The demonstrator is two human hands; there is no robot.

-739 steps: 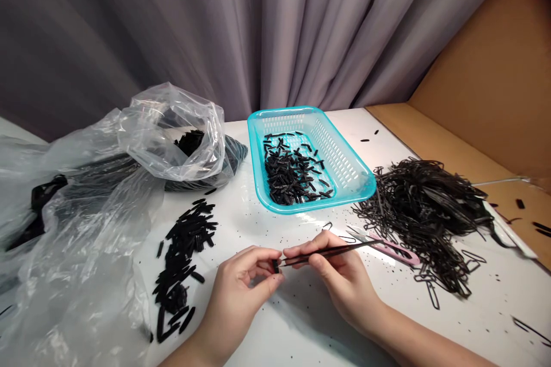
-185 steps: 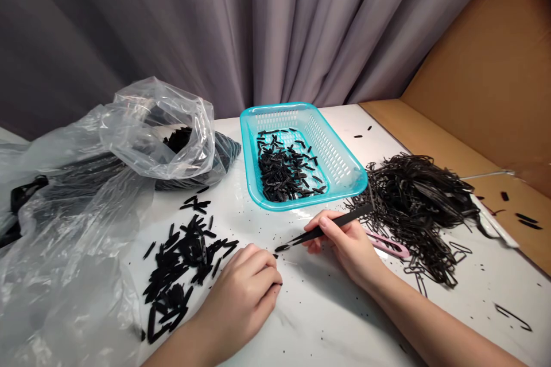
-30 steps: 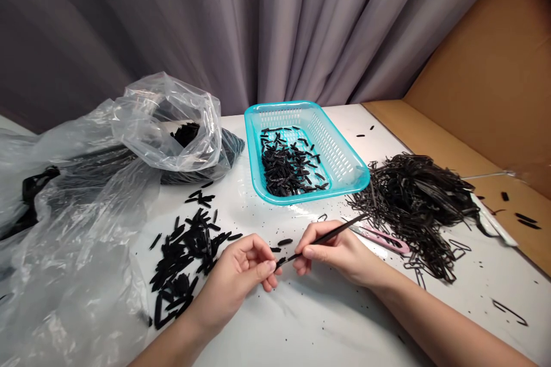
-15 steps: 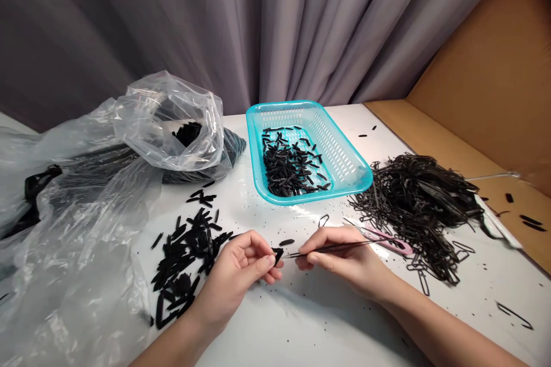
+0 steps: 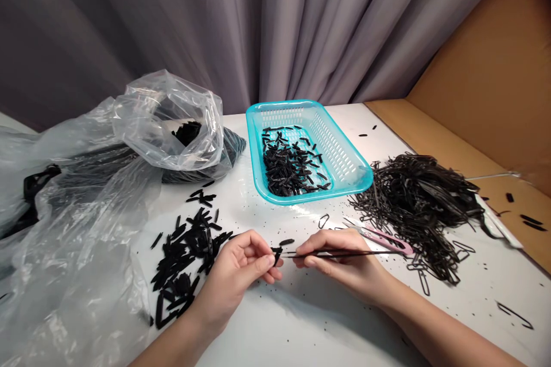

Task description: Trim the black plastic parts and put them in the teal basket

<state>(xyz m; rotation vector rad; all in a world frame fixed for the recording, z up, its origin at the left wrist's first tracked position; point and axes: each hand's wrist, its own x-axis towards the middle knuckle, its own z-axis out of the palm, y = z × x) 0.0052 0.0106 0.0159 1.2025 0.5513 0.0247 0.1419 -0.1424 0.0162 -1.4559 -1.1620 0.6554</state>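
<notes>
Black piece (image 5: 277, 254) in pinch of left hand (image 5: 244, 264), tweezers (image 5: 328, 253) in grip of right hand (image 5: 350, 266)

Left hand (image 5: 243, 269) pinches black piece (image 5: 276, 254); right hand (image 5: 348, 264) holds dark tweezers (image 5: 336, 253) beside it.

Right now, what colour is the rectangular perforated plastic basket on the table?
The basket is translucent turquoise, best seen in the head view, the only one.

Plastic and cloth, glossy vs matt.
Basket (image 5: 297, 200): glossy plastic. Bag (image 5: 86, 275): shiny, crinkled clear plastic. Table (image 5: 310, 321): smooth, glossy. Curtain (image 5: 215, 23): matt cloth. Black pieces (image 5: 172, 261): matt. Tweezers (image 5: 340, 253): smooth.
</notes>
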